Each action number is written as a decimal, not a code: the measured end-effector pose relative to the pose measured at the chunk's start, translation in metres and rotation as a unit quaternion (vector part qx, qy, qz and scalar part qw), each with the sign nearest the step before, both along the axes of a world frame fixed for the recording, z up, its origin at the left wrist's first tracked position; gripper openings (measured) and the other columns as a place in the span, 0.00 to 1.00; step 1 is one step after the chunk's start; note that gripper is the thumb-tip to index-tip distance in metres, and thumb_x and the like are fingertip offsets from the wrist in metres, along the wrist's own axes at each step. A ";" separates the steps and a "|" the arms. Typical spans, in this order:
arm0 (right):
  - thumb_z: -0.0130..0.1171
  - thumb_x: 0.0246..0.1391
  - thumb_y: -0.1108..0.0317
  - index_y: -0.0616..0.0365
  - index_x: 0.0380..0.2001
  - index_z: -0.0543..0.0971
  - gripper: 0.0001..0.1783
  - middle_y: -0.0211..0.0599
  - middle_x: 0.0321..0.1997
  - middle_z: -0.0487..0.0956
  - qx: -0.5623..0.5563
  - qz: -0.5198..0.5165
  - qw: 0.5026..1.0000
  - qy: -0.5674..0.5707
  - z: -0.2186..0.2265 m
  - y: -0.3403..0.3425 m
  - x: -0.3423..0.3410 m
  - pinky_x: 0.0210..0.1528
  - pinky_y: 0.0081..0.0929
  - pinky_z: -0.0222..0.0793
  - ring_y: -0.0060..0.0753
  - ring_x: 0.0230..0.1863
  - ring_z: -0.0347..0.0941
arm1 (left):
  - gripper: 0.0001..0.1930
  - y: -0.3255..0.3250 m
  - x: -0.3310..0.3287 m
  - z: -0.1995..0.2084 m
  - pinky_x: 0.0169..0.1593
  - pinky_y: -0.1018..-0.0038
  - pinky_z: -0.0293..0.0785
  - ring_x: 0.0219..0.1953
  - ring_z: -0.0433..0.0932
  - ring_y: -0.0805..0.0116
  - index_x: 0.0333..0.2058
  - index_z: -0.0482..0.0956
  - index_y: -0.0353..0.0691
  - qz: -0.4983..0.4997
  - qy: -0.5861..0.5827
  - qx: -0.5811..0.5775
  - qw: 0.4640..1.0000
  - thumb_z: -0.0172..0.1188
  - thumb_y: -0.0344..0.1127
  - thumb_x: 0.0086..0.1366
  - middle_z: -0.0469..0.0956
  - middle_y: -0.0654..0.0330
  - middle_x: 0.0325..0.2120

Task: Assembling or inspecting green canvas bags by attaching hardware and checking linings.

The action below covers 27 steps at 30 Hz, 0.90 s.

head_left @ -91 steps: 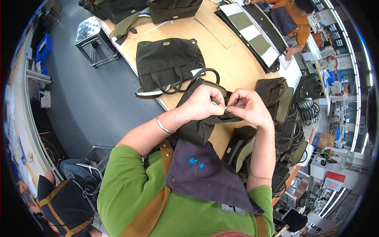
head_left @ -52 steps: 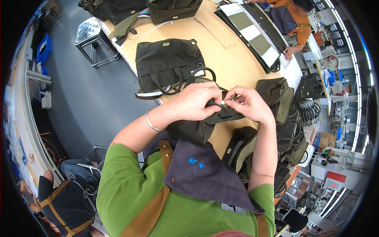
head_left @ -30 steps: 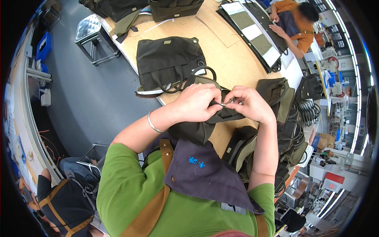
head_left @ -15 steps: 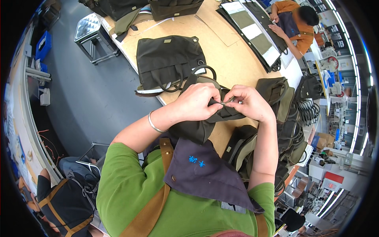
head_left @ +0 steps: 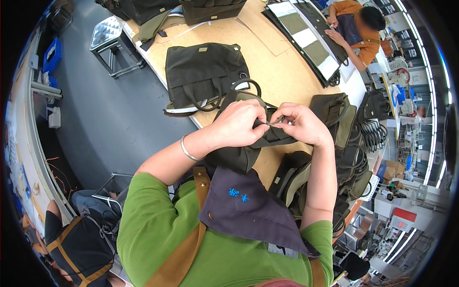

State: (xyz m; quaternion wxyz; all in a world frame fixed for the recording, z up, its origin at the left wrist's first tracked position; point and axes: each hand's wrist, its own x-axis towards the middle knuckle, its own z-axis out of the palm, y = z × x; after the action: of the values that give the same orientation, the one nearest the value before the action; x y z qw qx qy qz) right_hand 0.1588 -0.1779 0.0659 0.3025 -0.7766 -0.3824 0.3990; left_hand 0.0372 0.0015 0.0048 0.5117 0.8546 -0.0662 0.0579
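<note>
A dark olive fabric bag [head_left: 234,159] with a rounded handle lies at the table edge in front of me, partly covered by my hands and forearms. My left hand [head_left: 240,124] pinches a narrow strip of this bag's edge between thumb and forefinger. Close beside it, my right hand [head_left: 303,125] pinches the same strip, fingertips nearly touching the left ones. The exact detail between the fingertips is too small to make out. Just beyond, a second dark bag [head_left: 201,69] lies flat with its handles toward me.
Several dark and olive bags [head_left: 346,162] crowd the right side. Flat fabric panels [head_left: 306,40] lie at the far right near a co-worker [head_left: 356,36] in orange. More bags [head_left: 210,12] stand at the far edge of the wooden table [head_left: 270,79]. A metal stool [head_left: 107,33] stands left.
Both hands keep their pinch on the bag's edge in nearly the same place. Only slight finger movement shows.
</note>
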 end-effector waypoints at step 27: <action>0.55 0.51 0.81 0.61 0.38 0.81 0.12 0.22 0.27 0.72 0.047 -0.051 0.988 0.137 -0.011 -0.009 0.003 0.32 0.17 0.61 0.14 0.28 0.64 | 0.10 -0.007 -0.002 0.000 0.32 0.62 0.71 0.24 0.76 0.56 0.25 0.77 0.36 0.046 -0.001 -0.012 0.999 0.67 0.36 0.54 0.76 0.53 0.26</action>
State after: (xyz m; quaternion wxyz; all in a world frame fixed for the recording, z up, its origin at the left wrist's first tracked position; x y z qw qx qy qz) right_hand 0.1622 -0.1865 0.0549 0.4077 -0.7183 -0.3155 0.4672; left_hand 0.0354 -0.0058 0.0049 0.5190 0.8503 -0.0264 0.0833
